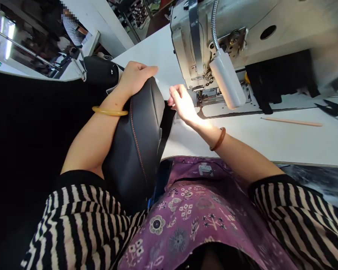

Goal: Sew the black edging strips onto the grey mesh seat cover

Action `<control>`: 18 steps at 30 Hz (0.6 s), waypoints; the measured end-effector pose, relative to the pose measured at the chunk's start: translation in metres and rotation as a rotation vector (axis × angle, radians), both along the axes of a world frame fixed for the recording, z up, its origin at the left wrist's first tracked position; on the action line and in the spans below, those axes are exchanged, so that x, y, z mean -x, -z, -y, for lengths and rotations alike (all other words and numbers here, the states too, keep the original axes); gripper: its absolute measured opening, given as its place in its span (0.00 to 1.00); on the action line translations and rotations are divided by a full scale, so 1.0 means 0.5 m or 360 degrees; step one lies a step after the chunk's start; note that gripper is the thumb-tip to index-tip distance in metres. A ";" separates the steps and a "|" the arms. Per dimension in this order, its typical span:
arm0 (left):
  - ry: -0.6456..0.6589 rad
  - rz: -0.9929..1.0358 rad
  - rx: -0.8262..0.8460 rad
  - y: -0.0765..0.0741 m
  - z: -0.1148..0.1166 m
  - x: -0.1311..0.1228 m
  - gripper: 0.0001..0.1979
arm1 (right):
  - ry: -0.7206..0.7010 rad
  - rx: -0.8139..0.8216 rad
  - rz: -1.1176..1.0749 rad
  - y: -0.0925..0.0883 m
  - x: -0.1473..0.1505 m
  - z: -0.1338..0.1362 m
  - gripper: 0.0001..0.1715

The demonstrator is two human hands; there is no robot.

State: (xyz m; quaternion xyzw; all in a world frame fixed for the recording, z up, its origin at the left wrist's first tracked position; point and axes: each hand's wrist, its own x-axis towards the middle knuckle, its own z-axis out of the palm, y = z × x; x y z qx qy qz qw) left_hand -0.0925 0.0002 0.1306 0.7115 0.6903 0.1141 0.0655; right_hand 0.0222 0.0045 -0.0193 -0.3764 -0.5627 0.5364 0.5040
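Left hand (135, 77) is gripping the top end of the black leather cover (138, 150), with the fingers curled tight over its upper edge. The yellow bangle (109, 111) on that wrist is pressing against the cover's side.

The cover is standing tilted, running from the lap up to the front edge of the white table (270, 142). It is leaning on the left forearm, and an orange-red seam (135, 131) is running down its face. It is sitting left of the needle area, not under it.

Right hand (183, 103) is working at the cover's right edge, fingertips pinched together on the black material there. Lamp glare is washing out the exact contact. The hand is hovering just beside the presser foot (199, 96), apart from it. A brown bracelet (219, 139) is on that wrist.

The industrial sewing machine (270, 33) is filling the upper right, and its gooseneck lamp (227, 78) is shining down on the right hand. A pencil (291, 122) is lying on the table right of the machine bed, with black snips (331, 108) further right. A purple floral apron (191, 213) is covering the lap. Another person in a striped top (73, 30) is standing far back, upper left.
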 end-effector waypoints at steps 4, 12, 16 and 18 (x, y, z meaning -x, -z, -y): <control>-0.0080 -0.0013 0.0036 0.046 -0.049 -0.015 0.19 | -0.0080 0.0017 -0.0147 -0.011 -0.003 0.058 0.25; 0.0120 -0.0304 0.0119 0.053 0.021 -0.093 0.17 | 0.0220 0.0039 0.0126 0.015 0.014 0.071 0.20; 0.0209 -0.0591 0.0091 0.034 0.086 -0.094 0.32 | 0.0199 -0.0225 0.0349 0.016 -0.034 0.048 0.16; 0.0272 -0.0624 0.0041 0.042 0.095 -0.079 0.35 | 0.0194 -0.0256 0.0339 0.016 -0.056 0.037 0.17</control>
